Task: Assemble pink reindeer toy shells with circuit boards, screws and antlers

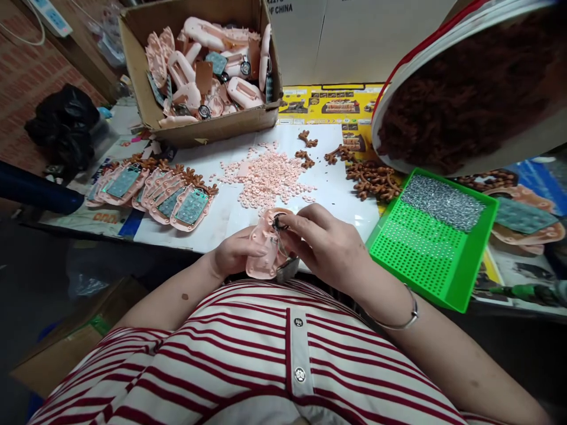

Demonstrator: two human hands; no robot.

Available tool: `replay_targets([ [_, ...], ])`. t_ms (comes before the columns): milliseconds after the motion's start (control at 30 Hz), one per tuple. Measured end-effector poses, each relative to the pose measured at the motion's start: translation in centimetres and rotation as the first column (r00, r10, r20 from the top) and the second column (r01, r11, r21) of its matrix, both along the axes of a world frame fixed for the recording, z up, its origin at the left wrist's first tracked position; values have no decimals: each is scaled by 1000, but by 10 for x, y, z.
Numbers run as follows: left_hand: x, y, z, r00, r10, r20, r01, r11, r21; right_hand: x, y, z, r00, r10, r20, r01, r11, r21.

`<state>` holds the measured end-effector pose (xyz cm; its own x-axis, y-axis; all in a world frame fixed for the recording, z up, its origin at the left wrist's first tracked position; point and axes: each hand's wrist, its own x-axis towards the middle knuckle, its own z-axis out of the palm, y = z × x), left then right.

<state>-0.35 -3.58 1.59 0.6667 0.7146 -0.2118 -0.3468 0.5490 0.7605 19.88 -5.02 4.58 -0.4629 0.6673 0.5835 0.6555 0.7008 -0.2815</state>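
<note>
Shell (261, 264) is held close to the body, at the near edge of the surface (335, 198). Left hand (238, 251) has it clasped along 1 side, thumb over the face. Right hand (330, 242) has its fingertips on the black part (279, 222) at the far end of the shell; can't tell if that's a pinch or a press, thumb side is hidden.

Handling, my read: shell is light, stiff, thin-walled, a bit slippery. Hold by the outer rim, no hard squeeze. Thin wire (282, 247) looks like the fragile bit: no tugging, take the black part by its edge.

Around: pink rings (271, 178) heaped ahead, brown antlers (374, 180) right of those, then the green tray (461, 290) with screws (443, 200).
</note>
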Motion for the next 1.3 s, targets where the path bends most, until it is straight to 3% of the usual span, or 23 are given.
replay_targets([
  [167, 2, 2, 7, 996, 83, -44, -84, 996, -22, -3, 10, -19, 940, -33, -341, -44, 975, -217],
  [367, 1, 5, 6, 996, 50, -74, -52, 998, -27, -6, 8, -23, 965, -75, -251, 11, 969, -246],
  [500, 9, 7, 3, 981, 145, -131, -157, 984, -90, -7, 6, -19, 975, -56, -216, -14, 950, -311],
  [567, 14, 8, 3, 964, 212, -163, -230, 968, -99, -6, 9, -24, 948, -53, -315, -58, 941, -335],
  [633, 17, 9, 6, 945, 265, -191, -283, 957, -71, -2, 12, -35, 865, -100, -492, -127, 905, -407],
  [667, 17, 10, 8, 934, 293, -203, -309, 950, -49, 0, 14, -44, 809, -125, -574, -202, 858, -473],
  [700, 17, 12, 10, 922, 322, -213, -335, 942, -24, 2, 14, -52, 762, -145, -632, -307, 778, -548],
  [800, 14, 20, 14, 870, 435, -229, -435, 899, 56, 8, 8, -71, 709, -115, -696, -598, 426, -679],
  [833, 13, 23, 14, 845, 481, -235, -476, 876, 84, 11, 4, -73, 701, -106, -705, -628, 375, -682],
  [867, 12, 26, 13, 823, 513, -245, -503, 858, 104, 14, 1, -71, 696, -109, -710, -636, 365, -680],
  [933, 11, 29, 9, 817, 508, -272, -500, 860, 104, 22, -4, -59, 686, -121, -717, -632, 390, -670],
  [1067, 13, 25, -7, 905, 305, -295, -313, 949, 21, 35, -2, -25, 679, -33, -733, -669, 383, -637],
  [1133, 15, 20, -14, 930, 237, -280, -253, 967, -24, 34, 4, -15, 692, -42, -720, -628, 456, -630],
  [1300, 15, 14, -17, 980, 139, -141, -160, 976, -149, 15, 19, -16, 675, -292, -677, -396, 631, -667],
])
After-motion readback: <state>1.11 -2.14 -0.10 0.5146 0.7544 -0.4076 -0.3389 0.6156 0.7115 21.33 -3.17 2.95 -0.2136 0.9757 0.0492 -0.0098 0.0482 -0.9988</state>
